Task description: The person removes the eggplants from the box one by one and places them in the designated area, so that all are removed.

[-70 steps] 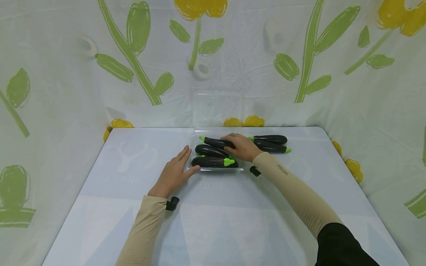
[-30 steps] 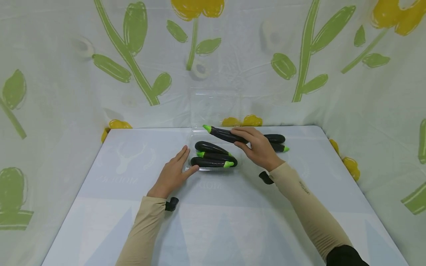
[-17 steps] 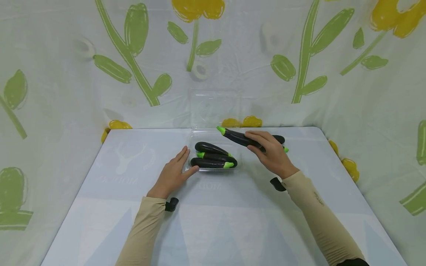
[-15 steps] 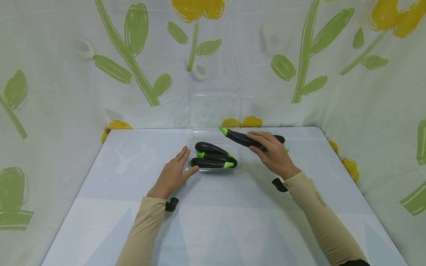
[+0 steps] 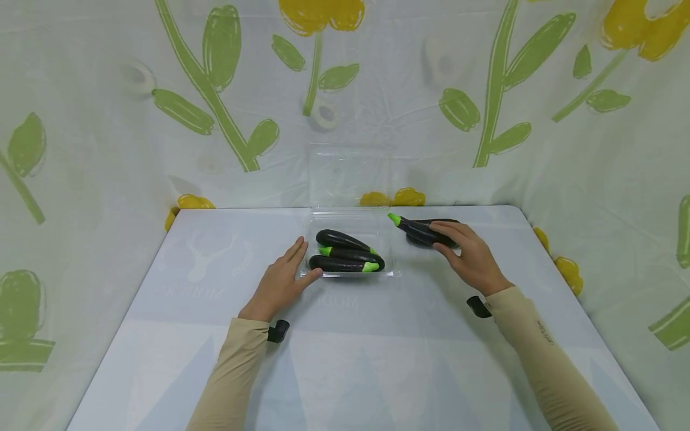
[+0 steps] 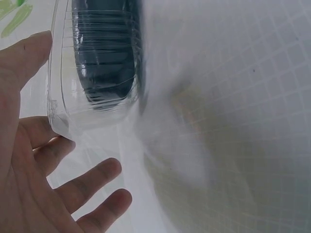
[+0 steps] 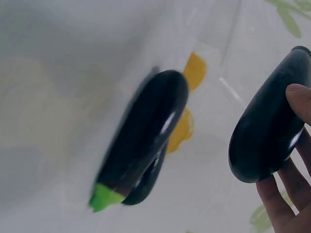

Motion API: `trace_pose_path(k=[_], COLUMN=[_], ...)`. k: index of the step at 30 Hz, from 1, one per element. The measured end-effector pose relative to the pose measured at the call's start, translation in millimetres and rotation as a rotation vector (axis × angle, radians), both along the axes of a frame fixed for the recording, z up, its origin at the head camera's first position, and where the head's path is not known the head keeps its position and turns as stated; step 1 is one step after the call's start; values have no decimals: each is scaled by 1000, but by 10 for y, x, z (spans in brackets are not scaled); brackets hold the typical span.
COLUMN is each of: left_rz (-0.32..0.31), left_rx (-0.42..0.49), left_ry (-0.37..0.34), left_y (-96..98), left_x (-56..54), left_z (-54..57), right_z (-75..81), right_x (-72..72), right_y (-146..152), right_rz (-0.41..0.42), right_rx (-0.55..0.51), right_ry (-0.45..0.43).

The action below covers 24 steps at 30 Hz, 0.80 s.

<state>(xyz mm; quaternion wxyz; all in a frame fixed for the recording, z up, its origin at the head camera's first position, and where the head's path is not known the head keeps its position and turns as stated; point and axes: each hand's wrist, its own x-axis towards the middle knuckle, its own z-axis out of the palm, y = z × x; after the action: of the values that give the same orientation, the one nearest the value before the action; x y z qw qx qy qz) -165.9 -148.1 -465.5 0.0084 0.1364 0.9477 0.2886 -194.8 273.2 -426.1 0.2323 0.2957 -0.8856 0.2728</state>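
My right hand [image 5: 474,262] grips a dark eggplant [image 5: 416,228] with a green stem end that points back and left. Its thumb and fingers lie on opposite sides of it in the right wrist view. Beyond the held one, that view shows two more eggplants side by side on the table, the nearer eggplant [image 7: 143,133] green-tipped; in the head view they are mostly covered. My left hand [image 5: 277,284] rests its fingertips against the left front corner of a clear plastic container [image 5: 315,222]. Three eggplants [image 5: 345,264] lie together in the container's front half.
The container's clear lid [image 5: 349,173] stands raised at the back, against a white curtain [image 5: 388,108] printed with green stems and yellow flowers. A pale table [image 5: 345,359] lies under everything, its back edge just behind the container.
My right hand has lifted one eggplant out of the container and carried it right, to above the two eggplants on the table. My left hand has stayed at the container's corner.
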Motion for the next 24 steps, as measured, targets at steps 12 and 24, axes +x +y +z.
trace_pose_path(k=[12, 24], left_rz=[4, -4], left_rx=[-6, 16], left_ry=[6, 4], left_y=[-7, 14], left_x=[5, -3], left_z=[3, 6], right_z=[-56, -203], right_x=[-14, 3], right_y=[371, 490], right_rz=[-61, -28], right_rx=[126, 297], right_ry=[-8, -49])
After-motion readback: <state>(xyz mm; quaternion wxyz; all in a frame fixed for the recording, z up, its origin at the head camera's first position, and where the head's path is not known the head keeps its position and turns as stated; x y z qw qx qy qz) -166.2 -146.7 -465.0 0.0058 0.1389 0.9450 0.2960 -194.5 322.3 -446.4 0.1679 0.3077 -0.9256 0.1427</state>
